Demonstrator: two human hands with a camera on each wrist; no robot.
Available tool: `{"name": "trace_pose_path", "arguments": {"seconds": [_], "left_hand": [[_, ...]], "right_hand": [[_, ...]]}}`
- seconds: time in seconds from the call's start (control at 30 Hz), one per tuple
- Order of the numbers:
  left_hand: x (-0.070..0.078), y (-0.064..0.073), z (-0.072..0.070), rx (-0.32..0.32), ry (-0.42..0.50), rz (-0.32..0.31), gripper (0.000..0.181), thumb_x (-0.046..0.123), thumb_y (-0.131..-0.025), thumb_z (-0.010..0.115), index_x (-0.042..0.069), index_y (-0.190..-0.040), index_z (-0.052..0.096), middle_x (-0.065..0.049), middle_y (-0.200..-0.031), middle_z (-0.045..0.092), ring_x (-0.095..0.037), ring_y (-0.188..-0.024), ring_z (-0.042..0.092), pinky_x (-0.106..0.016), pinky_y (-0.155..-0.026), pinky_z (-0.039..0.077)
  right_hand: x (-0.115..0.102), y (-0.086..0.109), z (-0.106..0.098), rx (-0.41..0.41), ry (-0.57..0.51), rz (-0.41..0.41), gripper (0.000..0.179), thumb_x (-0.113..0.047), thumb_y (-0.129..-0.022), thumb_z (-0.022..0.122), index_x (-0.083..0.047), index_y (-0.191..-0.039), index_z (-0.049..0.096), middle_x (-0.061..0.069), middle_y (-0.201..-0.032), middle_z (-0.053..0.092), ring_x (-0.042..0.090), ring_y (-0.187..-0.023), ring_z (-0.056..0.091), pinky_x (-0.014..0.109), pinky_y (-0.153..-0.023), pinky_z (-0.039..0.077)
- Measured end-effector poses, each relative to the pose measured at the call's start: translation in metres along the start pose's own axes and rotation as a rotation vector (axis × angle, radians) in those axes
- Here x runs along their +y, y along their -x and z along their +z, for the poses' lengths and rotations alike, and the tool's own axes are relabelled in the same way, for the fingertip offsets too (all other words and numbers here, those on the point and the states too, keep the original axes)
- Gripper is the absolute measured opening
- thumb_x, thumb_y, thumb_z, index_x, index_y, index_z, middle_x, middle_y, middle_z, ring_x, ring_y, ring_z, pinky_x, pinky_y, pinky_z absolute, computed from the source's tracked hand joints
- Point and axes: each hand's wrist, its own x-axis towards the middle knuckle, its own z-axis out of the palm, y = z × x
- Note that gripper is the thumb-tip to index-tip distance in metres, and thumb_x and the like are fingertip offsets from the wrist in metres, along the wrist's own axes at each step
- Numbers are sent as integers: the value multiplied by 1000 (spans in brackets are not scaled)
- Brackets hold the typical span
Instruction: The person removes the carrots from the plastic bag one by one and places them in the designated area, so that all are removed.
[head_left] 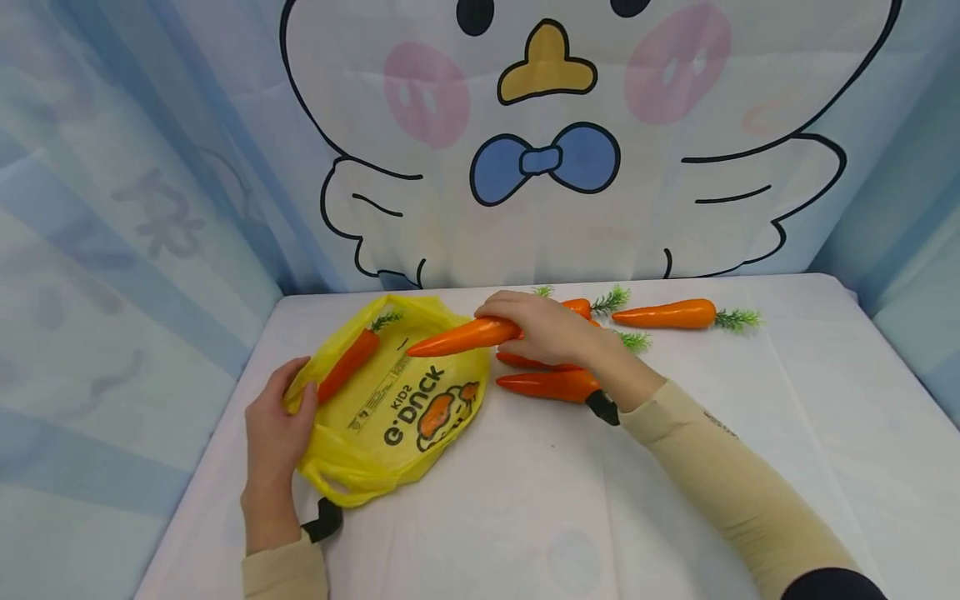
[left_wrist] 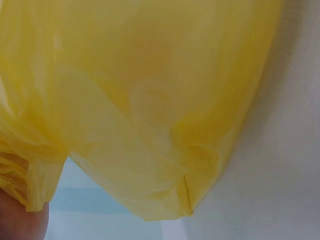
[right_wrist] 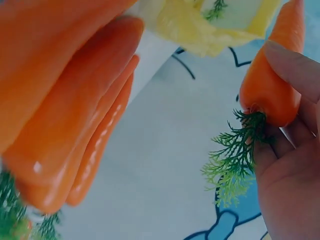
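In the head view, a yellow plastic bag (head_left: 330,467) with duck print lies at the left of the table, its mouth spread. My left hand (head_left: 273,427) grips the bag's left edge, thumb on the inner side. One carrot (head_left: 348,367) with a green top lies on the bag beside that hand. My right hand (head_left: 551,327) holds another carrot (head_left: 461,337) over the bag's right side, its tip pointing left. In the right wrist view, thumb and fingers clasp this carrot (right_wrist: 272,97) near its leafy end. Yellow plastic (left_wrist: 150,100) fills most of the left wrist view.
Several more carrots lie under and behind the right forearm, including a front carrot (head_left: 547,385). A separate carrot (head_left: 667,314) rests at the back right. White cloth covers the table (head_left: 675,517). A printed curtain (head_left: 570,225) hangs behind it.
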Motion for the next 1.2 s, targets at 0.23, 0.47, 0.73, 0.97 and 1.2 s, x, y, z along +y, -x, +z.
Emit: {"name": "trace_pose_path", "arguments": {"seconds": [0.23, 0.47, 0.73, 0.97, 1.2], "left_hand": [[0, 0, 1, 2, 7, 17, 40, 13, -103, 57, 9, -143, 54, -11, -142, 57, -31, -130, 50, -50, -110, 40], [0, 1, -1, 2, 6, 10, 40, 12, -103, 57, 9, -143, 54, -12, -142, 57, -32, -130, 50, -50, -110, 40], [1, 2, 0, 6, -2, 11, 40, 13, -103, 57, 9, -143, 54, -12, -142, 57, -31, -130, 50, -50, -110, 40], [1, 2, -2, 18, -2, 16, 40, 12, -103, 57, 8, -142, 54, -11, -141, 57, -30, -130, 51, -50, -110, 41], [2, 3, -2, 5, 3, -18, 41, 13, -103, 57, 10, -144, 53, -10, -143, 56, -30, -132, 49, -49, -111, 40]], "right_hand": [[17, 24, -12, 45, 17, 52, 48, -11, -91, 77, -10, -136, 62, 4, -135, 59, 23, -111, 56, 43, -101, 48], [33, 45, -18, 68, 0, 95, 50, -9, -91, 75, -7, -138, 59, 9, -140, 56, 28, -119, 55, 47, -104, 46], [60, 74, -25, 120, -12, 163, 51, -8, -91, 75, -6, -140, 57, 14, -142, 54, 33, -121, 53, 54, -103, 46], [78, 96, -31, 164, -18, 169, 50, -5, -91, 75, -4, -138, 58, 17, -140, 55, 34, -114, 55, 52, -97, 50], [95, 114, -34, 206, -21, 177, 48, -1, -89, 75, -1, -134, 59, 21, -135, 57, 39, -120, 52, 58, -101, 44]]}}
